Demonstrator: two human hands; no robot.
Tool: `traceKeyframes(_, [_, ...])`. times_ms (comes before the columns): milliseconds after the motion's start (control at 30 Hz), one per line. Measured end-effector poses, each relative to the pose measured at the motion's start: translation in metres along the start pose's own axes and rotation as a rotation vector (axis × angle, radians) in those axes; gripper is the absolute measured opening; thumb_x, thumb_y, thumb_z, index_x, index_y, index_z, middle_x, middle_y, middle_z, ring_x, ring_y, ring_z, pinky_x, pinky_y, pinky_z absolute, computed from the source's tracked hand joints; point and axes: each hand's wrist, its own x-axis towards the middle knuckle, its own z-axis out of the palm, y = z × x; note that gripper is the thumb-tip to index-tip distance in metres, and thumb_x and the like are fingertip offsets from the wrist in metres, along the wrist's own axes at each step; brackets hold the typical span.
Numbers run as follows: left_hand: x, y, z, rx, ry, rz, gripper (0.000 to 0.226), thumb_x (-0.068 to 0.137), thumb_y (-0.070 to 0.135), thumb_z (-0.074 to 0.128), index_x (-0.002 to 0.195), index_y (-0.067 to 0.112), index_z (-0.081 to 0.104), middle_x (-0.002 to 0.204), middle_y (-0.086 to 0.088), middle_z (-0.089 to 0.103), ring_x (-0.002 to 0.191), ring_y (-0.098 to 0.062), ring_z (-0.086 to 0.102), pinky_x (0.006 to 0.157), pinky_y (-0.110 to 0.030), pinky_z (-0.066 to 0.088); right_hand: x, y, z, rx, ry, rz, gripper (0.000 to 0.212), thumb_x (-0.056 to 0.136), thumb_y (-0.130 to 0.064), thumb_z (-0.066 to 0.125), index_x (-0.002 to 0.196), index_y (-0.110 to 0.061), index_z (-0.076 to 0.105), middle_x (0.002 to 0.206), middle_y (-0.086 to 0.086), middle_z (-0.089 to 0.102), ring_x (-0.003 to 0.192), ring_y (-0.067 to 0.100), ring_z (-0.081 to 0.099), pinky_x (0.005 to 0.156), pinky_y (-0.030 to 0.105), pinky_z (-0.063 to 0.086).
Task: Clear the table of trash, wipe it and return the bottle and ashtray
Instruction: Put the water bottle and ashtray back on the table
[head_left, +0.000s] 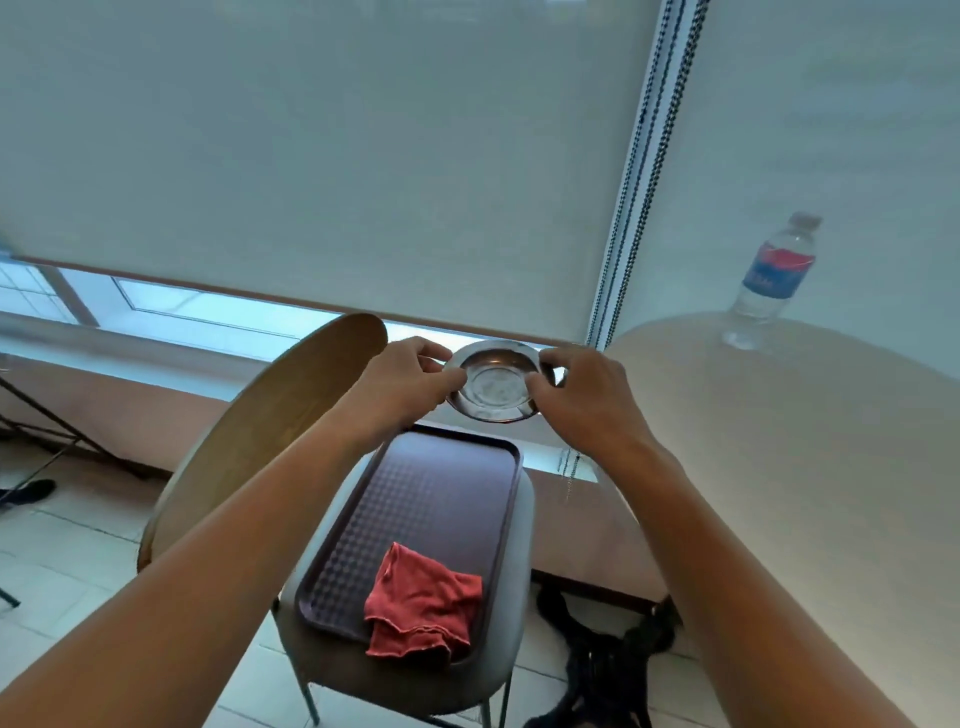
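Observation:
A round metal ashtray (493, 382) hangs in the air above the far end of a dark tray (415, 499). My left hand (410, 376) pinches its left rim and my right hand (576, 395) pinches its right rim. The tray lies on a grey chair seat (519, 597), and a crumpled red cloth (423, 603) rests on its near end. A clear water bottle (774, 280) with a blue and red label stands upright near the far edge of the round beige table (805, 467) on the right.
The chair's curved wooden back (260, 431) rises to the left of the tray. White roller blinds with bead chains (639, 171) cover the window behind. The table's black base (602, 665) stands on the tiled floor, and thin black metal legs (47, 431) show at far left.

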Motion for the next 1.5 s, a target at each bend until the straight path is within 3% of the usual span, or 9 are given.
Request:
traceKeyframes(167, [-0.001,0.036,0.024,-0.012,-0.038,0.081,0.034,0.081,0.032,0.074,0.110,0.020,0.065,0.090,0.003,0.073,0.076,-0.010,0.070,0.079,-0.035,0.060,-0.016,0.012,-0.044,0.040,0.089,0.013,0.017,0.090,-0.017,0.062,0.099,-0.014,0.077,0.089,0.006,0.075,0.075,0.016,0.065,0.067,0.015,0.036])
traceKeyframes(367, [-0.001,0.069,0.070,-0.020,-0.134,0.147,0.031,0.082,0.031,0.073,0.109,0.020,0.065,0.086,0.005,0.073,0.071,-0.009,0.067,0.081,-0.037,0.059,-0.033,0.051,-0.080,-0.028,0.159,0.123,0.022,0.090,-0.021,0.062,0.100,-0.005,0.074,0.098,0.009,0.076,0.083,0.021,0.067,0.079,0.029,0.047])
traceKeyframes(533, [0.000,0.093,0.115,0.020,-0.242,0.205,0.037,0.081,0.032,0.072,0.115,0.019,0.065,0.089,0.005,0.074,0.074,-0.011,0.069,0.080,-0.036,0.060,-0.054,0.085,-0.111,-0.036,0.219,0.223,0.021,0.088,-0.021,0.064,0.098,-0.005,0.073,0.094,0.005,0.076,0.085,0.019,0.068,0.078,0.026,0.044])
traceKeyframes(733, [-0.005,0.135,0.180,0.002,-0.316,0.232,0.035,0.083,0.024,0.071,0.117,0.017,0.064,0.090,0.002,0.073,0.070,-0.011,0.066,0.074,-0.028,0.058,-0.073,0.133,-0.160,-0.005,0.262,0.313,0.022,0.089,-0.020,0.065,0.106,-0.008,0.073,0.106,0.001,0.074,0.091,0.017,0.066,0.081,0.024,0.042])
traceKeyframes(900, [-0.005,0.164,0.231,-0.013,-0.322,0.237,0.036,0.082,0.022,0.071,0.117,0.014,0.066,0.090,0.000,0.072,0.074,-0.014,0.067,0.081,-0.037,0.060,-0.076,0.171,-0.201,0.005,0.257,0.334,0.024,0.090,-0.019,0.064,0.112,-0.016,0.074,0.110,-0.003,0.073,0.092,0.013,0.063,0.083,0.021,0.040])
traceKeyframes(1000, [-0.004,0.184,0.260,-0.020,-0.331,0.226,0.034,0.082,0.020,0.069,0.116,0.015,0.067,0.090,-0.001,0.072,0.076,-0.017,0.067,0.082,-0.040,0.059,-0.072,0.200,-0.224,-0.009,0.233,0.341,0.024,0.090,-0.019,0.064,0.109,-0.008,0.072,0.110,0.001,0.074,0.094,0.016,0.065,0.083,0.026,0.044])
traceKeyframes(1167, [0.002,0.206,0.298,-0.015,-0.314,0.213,0.032,0.083,0.018,0.068,0.115,0.016,0.068,0.086,0.001,0.071,0.073,-0.015,0.065,0.075,-0.034,0.058,-0.055,0.240,-0.253,-0.035,0.172,0.334,0.028,0.089,-0.021,0.064,0.110,-0.003,0.069,0.107,0.006,0.074,0.093,0.021,0.066,0.087,0.034,0.050])
traceKeyframes(1333, [0.011,0.224,0.324,-0.027,-0.282,0.187,0.028,0.083,0.017,0.067,0.110,0.017,0.069,0.081,0.002,0.070,0.073,-0.013,0.064,0.077,-0.035,0.058,-0.035,0.272,-0.271,-0.019,0.120,0.303,0.027,0.088,-0.020,0.065,0.108,-0.004,0.070,0.103,0.005,0.074,0.092,0.022,0.066,0.087,0.035,0.051])
traceKeyframes(1500, [0.028,0.236,0.338,-0.009,-0.255,0.153,0.027,0.083,0.014,0.068,0.110,0.016,0.068,0.084,-0.003,0.071,0.068,-0.011,0.062,0.070,-0.027,0.055,-0.014,0.290,-0.278,-0.009,0.066,0.279,0.028,0.088,-0.019,0.065,0.110,-0.001,0.069,0.105,0.009,0.074,0.096,0.023,0.065,0.089,0.035,0.050])
